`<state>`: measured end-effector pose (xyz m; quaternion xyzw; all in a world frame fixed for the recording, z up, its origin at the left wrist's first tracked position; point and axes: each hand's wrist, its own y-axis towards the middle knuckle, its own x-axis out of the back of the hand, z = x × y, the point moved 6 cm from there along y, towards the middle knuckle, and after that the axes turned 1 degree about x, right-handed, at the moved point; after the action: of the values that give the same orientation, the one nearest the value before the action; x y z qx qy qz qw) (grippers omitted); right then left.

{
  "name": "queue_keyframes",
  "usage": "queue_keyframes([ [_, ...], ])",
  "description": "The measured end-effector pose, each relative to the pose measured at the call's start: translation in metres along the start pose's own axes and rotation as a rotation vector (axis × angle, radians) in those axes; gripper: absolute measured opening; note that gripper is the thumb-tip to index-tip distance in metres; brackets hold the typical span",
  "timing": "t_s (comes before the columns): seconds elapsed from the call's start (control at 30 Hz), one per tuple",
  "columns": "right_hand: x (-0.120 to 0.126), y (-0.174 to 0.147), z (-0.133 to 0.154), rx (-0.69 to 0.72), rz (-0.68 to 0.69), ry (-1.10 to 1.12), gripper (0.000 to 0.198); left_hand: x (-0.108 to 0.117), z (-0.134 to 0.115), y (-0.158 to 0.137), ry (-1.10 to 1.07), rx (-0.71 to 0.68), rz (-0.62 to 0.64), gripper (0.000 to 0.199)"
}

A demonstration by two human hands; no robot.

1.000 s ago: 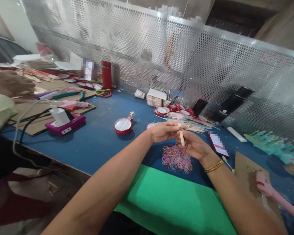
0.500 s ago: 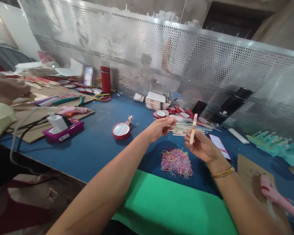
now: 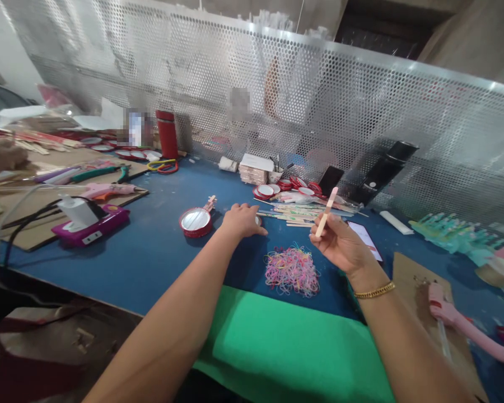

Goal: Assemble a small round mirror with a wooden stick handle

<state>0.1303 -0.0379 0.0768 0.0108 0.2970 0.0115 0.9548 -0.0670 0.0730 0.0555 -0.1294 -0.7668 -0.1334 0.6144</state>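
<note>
My right hand [image 3: 340,243] pinches a flat wooden craft stick [image 3: 326,212] with a pink upper end, held tilted above the table. My left hand [image 3: 244,221] is palm down over the blue table, thumb apart from the fingers. A small pale patch shows between its thumb and fingers; what it is I cannot make out. Just left of that hand lies a small banjo-shaped piece [image 3: 196,220] with a red rim, white face and stick neck. Between my forearms sits a heap of colourful rubber bands [image 3: 292,270]. Patterned sticks [image 3: 294,212] lie behind the hands.
A green sheet [image 3: 294,347] covers the near edge. Red-rimmed discs [image 3: 266,191], a phone [image 3: 364,240] and a pink glue gun [image 3: 453,319] are around. At left are a purple power strip [image 3: 90,225], a red bottle [image 3: 167,134] and another person's hand [image 3: 2,157].
My left hand has moved left, from beside the stick toward the banjo-shaped piece, and turned palm down. My right hand still holds the stick, now tilted more. The view has shifted slightly right.
</note>
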Motion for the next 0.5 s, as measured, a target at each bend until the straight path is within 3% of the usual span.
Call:
queue_keyframes([
  [0.07, 0.001, 0.001, -0.002, -0.001, -0.017, -0.01, 0.021, -0.003, 0.001, -0.003, 0.039, 0.05, 0.056, 0.094],
  [0.17, 0.002, 0.003, -0.003, 0.011, -0.025, -0.043, 0.021, -0.002, 0.002, -0.004, 0.046, 0.073, 0.084, 0.081],
  [0.3, 0.006, 0.004, -0.005, 0.024, -0.043, -0.098, 0.02, 0.003, -0.002, -0.005, -0.006, 0.064, 0.05, 0.078],
  [0.4, 0.007, 0.005, -0.006, 0.031, -0.058, -0.132, 0.02, 0.004, -0.009, -0.007, -0.152, 0.057, 0.025, 0.089],
  [0.5, 0.008, 0.006, -0.007, 0.045, -0.076, -0.159, 0.022, 0.0, -0.025, -0.009, -0.456, -0.01, 0.042, 0.093],
])
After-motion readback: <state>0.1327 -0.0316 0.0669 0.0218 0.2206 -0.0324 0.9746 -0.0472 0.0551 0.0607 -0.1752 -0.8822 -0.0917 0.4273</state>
